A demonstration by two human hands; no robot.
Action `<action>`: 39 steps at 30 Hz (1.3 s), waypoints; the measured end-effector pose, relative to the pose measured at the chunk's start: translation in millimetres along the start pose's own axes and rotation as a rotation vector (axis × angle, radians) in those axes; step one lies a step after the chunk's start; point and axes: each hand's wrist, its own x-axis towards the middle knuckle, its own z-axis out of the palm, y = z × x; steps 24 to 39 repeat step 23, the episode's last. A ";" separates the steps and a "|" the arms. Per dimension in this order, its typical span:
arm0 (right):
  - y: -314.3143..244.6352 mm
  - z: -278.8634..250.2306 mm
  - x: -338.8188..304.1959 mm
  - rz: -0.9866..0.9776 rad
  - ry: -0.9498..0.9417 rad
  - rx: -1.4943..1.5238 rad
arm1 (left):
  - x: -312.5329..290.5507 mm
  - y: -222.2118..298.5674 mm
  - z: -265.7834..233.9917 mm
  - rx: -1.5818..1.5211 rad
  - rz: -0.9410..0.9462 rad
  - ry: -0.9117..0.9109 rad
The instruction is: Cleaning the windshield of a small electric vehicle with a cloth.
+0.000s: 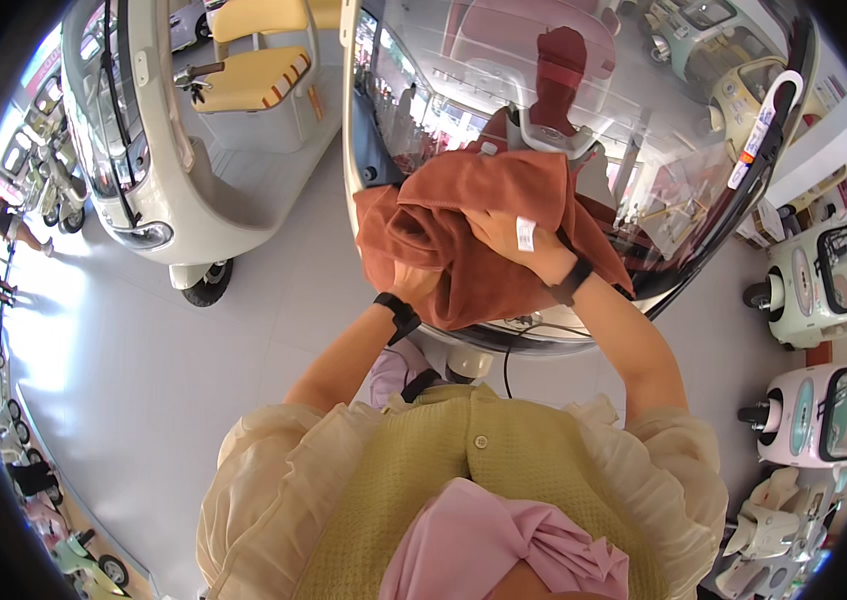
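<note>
A rust-brown towel lies bunched over the lower part of a small vehicle's curved windshield. My left hand grips the towel at its near left side, the fingertips tucked out of sight in the folds. Further up and to the right, my right hand is closed on the cloth, its fingers partly covered by a fold. A small white tag on the towel lies over the back of that hand. Dark bands circle both wrists. The glass mirrors a dark red figure.
To the left stands a cream three-wheeled vehicle with a yellow seat. A white-and-black strip runs along the windshield's right edge. Pale green and pink small vehicles line the right side. A black cable hangs by the front.
</note>
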 end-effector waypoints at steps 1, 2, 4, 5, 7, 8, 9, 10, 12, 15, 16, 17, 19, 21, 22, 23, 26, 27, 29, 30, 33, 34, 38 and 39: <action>4.8 -1.5 -7.3 0.053 0.021 0.116 | 15.4 10.5 -3.8 -0.062 0.143 0.156; 11.2 -4.0 -13.3 0.113 0.043 0.256 | 35.9 16.9 -9.2 -0.069 0.216 0.225; 51.7 -15.0 -25.3 0.262 -0.054 0.450 | 89.3 25.2 -21.4 -0.055 0.337 0.343; 75.2 -25.4 -32.6 0.447 -0.232 0.511 | 123.0 26.3 -28.0 -0.024 0.368 0.369; 133.2 -41.4 -34.4 0.544 0.062 0.305 | 189.5 27.3 -44.9 0.047 0.417 0.419; 162.5 -53.9 -37.4 0.572 0.118 0.035 | 220.3 28.9 -53.8 0.083 0.451 0.459; 187.1 -61.3 -36.3 0.614 0.166 -0.170 | 246.3 32.8 -61.3 0.117 0.510 0.543; 203.7 -63.4 -34.3 0.732 0.207 -0.268 | 267.7 38.0 -67.0 0.146 0.511 0.553; 226.7 -62.7 -31.8 0.620 0.442 -0.318 | 288.8 52.8 -68.9 0.040 0.318 0.420; 226.6 -53.0 -37.6 0.611 0.450 -0.380 | 292.3 65.1 -62.0 -0.167 0.159 0.343; 223.5 -50.5 -40.0 0.641 0.415 -0.414 | 289.0 64.6 -58.7 -0.194 0.207 0.371; 218.5 -48.1 -41.6 0.671 0.380 -0.447 | 285.1 61.9 -54.8 -0.220 0.255 0.399; 201.9 -42.3 -43.8 0.718 0.341 -0.441 | 280.1 55.8 -41.6 -0.185 0.308 0.425; 177.3 -37.0 -46.2 0.736 0.272 -0.442 | 261.1 42.0 -31.1 -0.065 0.296 0.291; 161.9 -34.2 -48.0 0.741 0.257 -0.426 | 247.0 31.7 -30.8 -0.004 0.290 0.227; 144.6 -30.6 -50.2 0.764 0.201 -0.389 | 248.7 28.2 -26.3 -0.005 0.291 0.232; 144.6 -30.6 -50.2 0.764 0.201 -0.389 | 248.7 28.2 -26.3 -0.005 0.291 0.232; 144.6 -30.6 -50.2 0.764 0.201 -0.389 | 248.7 28.2 -26.3 -0.005 0.291 0.232; 144.6 -30.6 -50.2 0.764 0.201 -0.389 | 248.7 28.2 -26.3 -0.005 0.291 0.232; 144.6 -30.6 -50.2 0.764 0.201 -0.389 | 248.7 28.2 -26.3 -0.005 0.291 0.232; 144.6 -30.6 -50.2 0.764 0.201 -0.389 | 248.7 28.2 -26.3 -0.005 0.291 0.232; 144.6 -30.6 -50.2 0.764 0.201 -0.389 | 248.7 28.2 -26.3 -0.005 0.291 0.232; 144.6 -30.6 -50.2 0.764 0.201 -0.389 | 248.7 28.2 -26.3 -0.005 0.291 0.232; 144.6 -30.6 -50.2 0.764 0.201 -0.389 | 248.7 28.2 -26.3 -0.005 0.291 0.232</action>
